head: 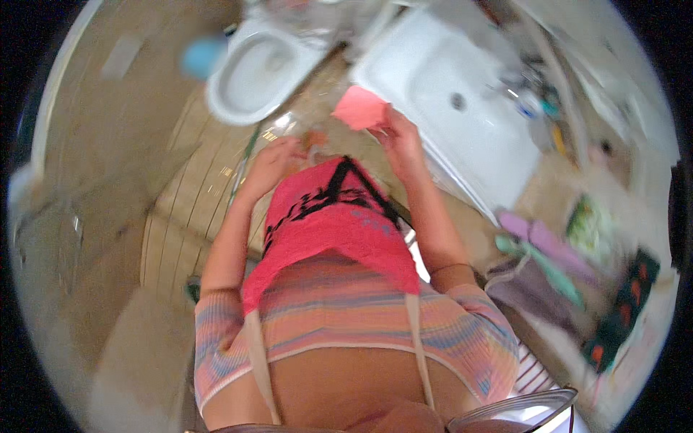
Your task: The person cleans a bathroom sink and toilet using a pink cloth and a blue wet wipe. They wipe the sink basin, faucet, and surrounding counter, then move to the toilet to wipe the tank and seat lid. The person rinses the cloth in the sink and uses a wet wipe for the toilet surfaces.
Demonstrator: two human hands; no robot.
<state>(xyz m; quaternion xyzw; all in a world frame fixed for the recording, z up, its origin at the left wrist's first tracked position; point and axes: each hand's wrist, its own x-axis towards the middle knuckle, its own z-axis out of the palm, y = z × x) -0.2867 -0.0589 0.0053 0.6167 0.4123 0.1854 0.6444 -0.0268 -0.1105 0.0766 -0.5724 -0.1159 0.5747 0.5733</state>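
Note:
My right hand (401, 142) grips a flat pink cloth or sponge (361, 108) by its right edge, beside the near rim of a white sink (433, 65). Over to the left, my left hand (275, 162) hovers in front of my red apron (335, 200) with its fingers loosely bent; nothing shows in it. A blurred orange patch (315, 139) lies just past its fingertips, too unclear to name. The white toilet bowl (254, 81) stands ahead of my left hand. A dark drain (458, 101) shows in the sink's basin.
Blurred bottles and small items (533, 103) crowd the sink's far right side. Purple (520, 224) and green cloths (552, 270) hang or lie at my right. A light blue object (203, 57) is beside the toilet. Slatted wood-like flooring (178, 216) spreads to the left.

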